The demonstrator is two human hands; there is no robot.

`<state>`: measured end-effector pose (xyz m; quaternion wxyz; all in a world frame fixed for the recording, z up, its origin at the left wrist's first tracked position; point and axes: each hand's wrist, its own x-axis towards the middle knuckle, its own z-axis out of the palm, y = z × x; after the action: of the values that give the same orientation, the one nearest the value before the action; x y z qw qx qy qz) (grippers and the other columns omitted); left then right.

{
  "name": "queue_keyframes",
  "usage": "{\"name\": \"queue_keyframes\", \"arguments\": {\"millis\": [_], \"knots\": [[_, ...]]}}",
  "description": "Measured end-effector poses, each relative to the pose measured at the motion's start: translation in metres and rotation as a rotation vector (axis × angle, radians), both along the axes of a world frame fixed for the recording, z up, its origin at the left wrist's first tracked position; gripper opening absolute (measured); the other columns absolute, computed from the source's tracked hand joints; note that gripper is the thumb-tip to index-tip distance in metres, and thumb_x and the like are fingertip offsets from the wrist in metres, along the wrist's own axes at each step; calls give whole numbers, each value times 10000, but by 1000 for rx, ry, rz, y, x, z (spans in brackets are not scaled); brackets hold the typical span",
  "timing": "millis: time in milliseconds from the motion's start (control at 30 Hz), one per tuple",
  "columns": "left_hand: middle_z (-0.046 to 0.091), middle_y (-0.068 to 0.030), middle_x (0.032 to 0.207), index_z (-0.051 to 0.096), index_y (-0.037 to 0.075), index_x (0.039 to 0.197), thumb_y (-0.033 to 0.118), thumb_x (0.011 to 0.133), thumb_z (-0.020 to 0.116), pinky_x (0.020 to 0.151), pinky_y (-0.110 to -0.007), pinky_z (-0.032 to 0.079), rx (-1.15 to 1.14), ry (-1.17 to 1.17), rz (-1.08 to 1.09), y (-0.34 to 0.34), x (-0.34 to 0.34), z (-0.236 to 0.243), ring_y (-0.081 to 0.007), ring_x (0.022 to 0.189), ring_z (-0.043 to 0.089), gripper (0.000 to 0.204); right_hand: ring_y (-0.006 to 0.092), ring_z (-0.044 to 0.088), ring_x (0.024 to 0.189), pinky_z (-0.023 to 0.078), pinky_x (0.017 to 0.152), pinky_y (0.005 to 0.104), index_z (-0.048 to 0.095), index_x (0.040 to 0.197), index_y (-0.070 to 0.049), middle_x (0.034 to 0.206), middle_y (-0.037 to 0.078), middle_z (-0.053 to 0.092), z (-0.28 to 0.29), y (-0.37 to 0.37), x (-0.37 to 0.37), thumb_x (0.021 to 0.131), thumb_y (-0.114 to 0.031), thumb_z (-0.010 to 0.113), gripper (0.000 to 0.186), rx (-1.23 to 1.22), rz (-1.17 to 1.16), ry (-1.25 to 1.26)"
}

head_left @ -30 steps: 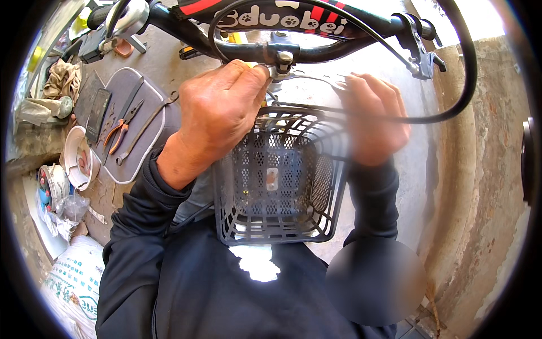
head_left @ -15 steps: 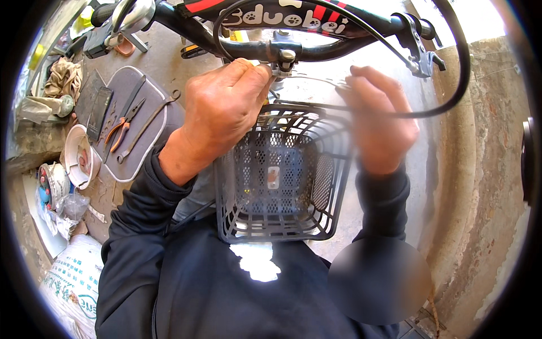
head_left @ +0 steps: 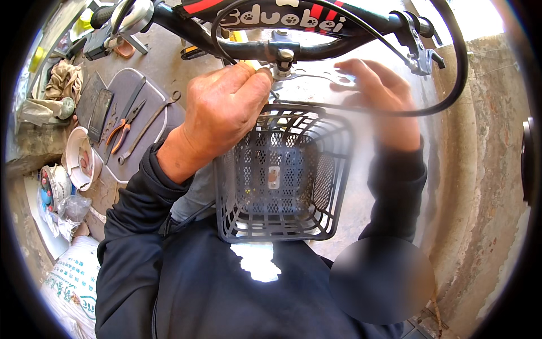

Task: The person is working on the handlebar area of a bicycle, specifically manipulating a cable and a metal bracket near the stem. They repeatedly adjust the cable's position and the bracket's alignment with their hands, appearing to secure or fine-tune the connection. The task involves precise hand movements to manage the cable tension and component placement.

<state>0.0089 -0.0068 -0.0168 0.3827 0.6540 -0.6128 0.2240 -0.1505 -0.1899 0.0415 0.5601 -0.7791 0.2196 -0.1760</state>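
Note:
My left hand (head_left: 226, 104) is closed in a pinch beside the bolt (head_left: 284, 63) under the bicycle handlebar (head_left: 310, 52). A bit of yellow shows by its fingertips, and whatever it grips is hidden. My right hand (head_left: 387, 96), smeared by motion, has its fingers on the outer end of a flat silver wrench (head_left: 316, 77). The wrench lies level, its other end reaching the bolt. Below both hands, a black plastic basket (head_left: 282, 230) hangs in front of the handlebar, between my forearms.
On a grey pad (head_left: 153, 133) at the left lie orange-handled pliers (head_left: 120, 133), a long wrench (head_left: 149, 129) and other tools. A white tub (head_left: 83, 158) stands near it. A black cable (head_left: 464, 62) loops round my right hand. A wall (head_left: 485, 169) runs along the right.
My right hand has moved up and a little to the right, and the wrench now shows more clearly between it and the bolt. My left hand stays almost in place.

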Motion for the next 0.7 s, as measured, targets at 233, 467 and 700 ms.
{"name": "queue_keyframes", "arguments": {"millis": [233,467,700], "knots": [[631,-102,779,640,-2,904,-85,687,723,527,-314,483,-26,-4,-5,-4,-1,1,-234,620,626,247,74,492,546,329,413,176,624,1125,19,820,62,585,-7,-33,20,941,-134,562,247,517,172,154],[652,-114,786,643,1,894,-60,714,730,566,-313,500,21,140,87,-1,-5,-1,-244,663,649,209,31,364,449,269,362,175,619,1105,40,680,10,506,-5,-15,18,926,-94,549,234,691,156,93],[579,-61,706,598,44,859,16,723,716,466,-318,457,-78,81,75,-7,-1,-6,-218,537,585,182,0,391,515,303,465,171,598,1190,17,626,-76,470,4,6,10,935,-152,510,318,649,65,142]]}}
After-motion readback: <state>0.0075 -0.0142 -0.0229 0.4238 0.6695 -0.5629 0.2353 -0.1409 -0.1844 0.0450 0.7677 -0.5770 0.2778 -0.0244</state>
